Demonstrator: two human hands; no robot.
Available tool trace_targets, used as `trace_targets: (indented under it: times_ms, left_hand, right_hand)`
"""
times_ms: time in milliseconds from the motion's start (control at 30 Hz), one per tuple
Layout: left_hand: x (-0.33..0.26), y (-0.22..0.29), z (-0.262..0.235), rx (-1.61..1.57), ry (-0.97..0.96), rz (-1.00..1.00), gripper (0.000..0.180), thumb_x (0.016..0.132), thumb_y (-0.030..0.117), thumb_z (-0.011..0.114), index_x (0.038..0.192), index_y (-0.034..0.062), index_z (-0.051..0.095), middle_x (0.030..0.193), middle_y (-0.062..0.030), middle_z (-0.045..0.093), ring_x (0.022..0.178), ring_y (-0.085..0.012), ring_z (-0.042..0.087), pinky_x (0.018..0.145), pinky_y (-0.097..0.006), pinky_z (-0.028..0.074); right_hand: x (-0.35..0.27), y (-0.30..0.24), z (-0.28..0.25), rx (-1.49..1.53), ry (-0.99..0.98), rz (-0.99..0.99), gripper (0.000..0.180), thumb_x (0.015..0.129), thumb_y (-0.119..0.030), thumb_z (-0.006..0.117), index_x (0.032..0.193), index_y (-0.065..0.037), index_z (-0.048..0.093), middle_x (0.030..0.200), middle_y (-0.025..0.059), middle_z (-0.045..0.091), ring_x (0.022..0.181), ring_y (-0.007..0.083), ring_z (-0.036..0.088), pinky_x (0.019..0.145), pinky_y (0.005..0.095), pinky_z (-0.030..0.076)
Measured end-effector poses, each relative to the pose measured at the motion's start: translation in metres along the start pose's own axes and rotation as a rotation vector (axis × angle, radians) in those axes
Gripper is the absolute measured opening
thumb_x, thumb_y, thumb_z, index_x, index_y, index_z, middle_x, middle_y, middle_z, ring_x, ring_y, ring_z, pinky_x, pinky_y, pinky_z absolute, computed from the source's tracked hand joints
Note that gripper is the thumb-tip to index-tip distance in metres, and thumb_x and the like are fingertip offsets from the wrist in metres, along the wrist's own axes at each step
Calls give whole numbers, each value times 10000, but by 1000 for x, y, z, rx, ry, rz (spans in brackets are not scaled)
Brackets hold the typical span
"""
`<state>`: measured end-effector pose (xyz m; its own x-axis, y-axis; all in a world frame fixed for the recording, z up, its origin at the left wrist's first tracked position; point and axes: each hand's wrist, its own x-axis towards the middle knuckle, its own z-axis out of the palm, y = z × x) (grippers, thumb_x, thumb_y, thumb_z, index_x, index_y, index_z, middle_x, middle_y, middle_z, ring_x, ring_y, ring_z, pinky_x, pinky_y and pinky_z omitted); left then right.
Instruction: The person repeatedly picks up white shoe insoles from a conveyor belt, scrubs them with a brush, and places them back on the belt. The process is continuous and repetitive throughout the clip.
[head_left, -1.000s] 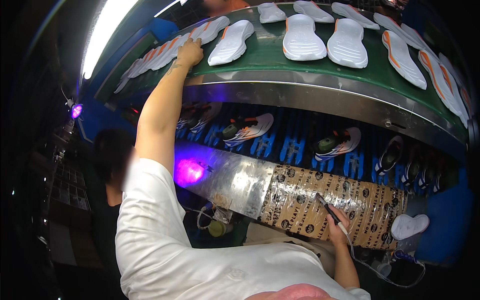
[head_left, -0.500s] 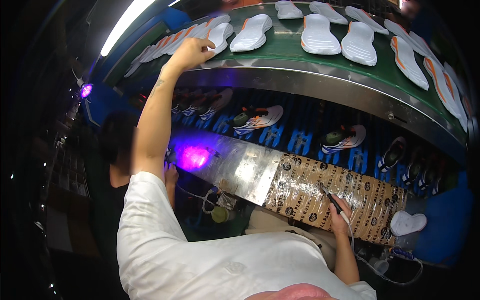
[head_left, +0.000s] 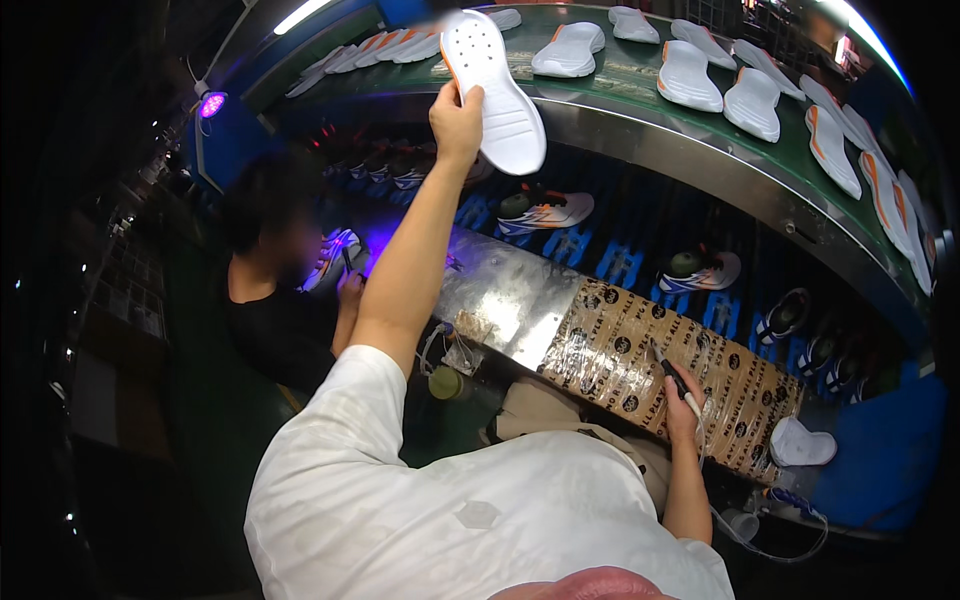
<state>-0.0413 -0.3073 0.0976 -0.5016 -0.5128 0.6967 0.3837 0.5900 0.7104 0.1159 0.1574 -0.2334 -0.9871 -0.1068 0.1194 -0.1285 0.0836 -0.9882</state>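
Observation:
My left hand (head_left: 457,124), arm stretched out, grips the edge of a white shoe sole (head_left: 498,92) with an orange side stripe. The sole hangs in front of the upper green belt (head_left: 628,62), its inner face with small holes toward me. Low over the cardboard-covered bench top (head_left: 620,365), my right hand (head_left: 686,408) is closed round a pen-like tool (head_left: 675,376) with a black grip and thin tip. A pale cord or tube (head_left: 702,440) runs down from it. Further white soles (head_left: 690,76) lie along the belt.
Partly assembled shoes (head_left: 545,210) stand on blue holders of a lower line. At left, a co-worker (head_left: 275,290) handles a shoe (head_left: 335,255) under purple light. A purple lamp (head_left: 212,103) hangs at upper left. A white sole-shaped piece (head_left: 802,443) rests at the bench's right end.
My left hand has taken a sole off the belt, lifted it toward me and turned its inner face into view. My right hand still holds the tool. The co-worker and a shoe have come into sight.

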Motion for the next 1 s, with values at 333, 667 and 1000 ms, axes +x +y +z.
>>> trace_targets:
  times_ms: [333,667,1000]
  left_hand:
    - [-250,16,-10,-1129,-539,-1023,659,1025,511,495,1438,-3,494,1250,-238,659,1148,-351,678,1008,-508,561]
    - [-334,32,5,-1136,-624,-1320,912,1010,742,65,1471,74,481,1241,-204,668,1151,-351,672,967,-491,586]
    - [-323,41,7,-1179,-554,-1305,795,1040,712,198,1471,105,477,1317,-127,635,1124,-277,686,917,-450,609]
  right_hand:
    - [21,-82,-4,355,46,114,241,975,-120,678,1198,-35,712,850,-28,602,715,51,480,636,213,370]
    - [59,-193,62,126,-129,-36,239,918,-117,706,1128,-14,752,795,33,711,696,73,639,644,222,516]
    - [61,-181,54,53,-473,-364,309,877,-81,748,1182,-32,753,975,83,732,791,151,655,717,278,523]
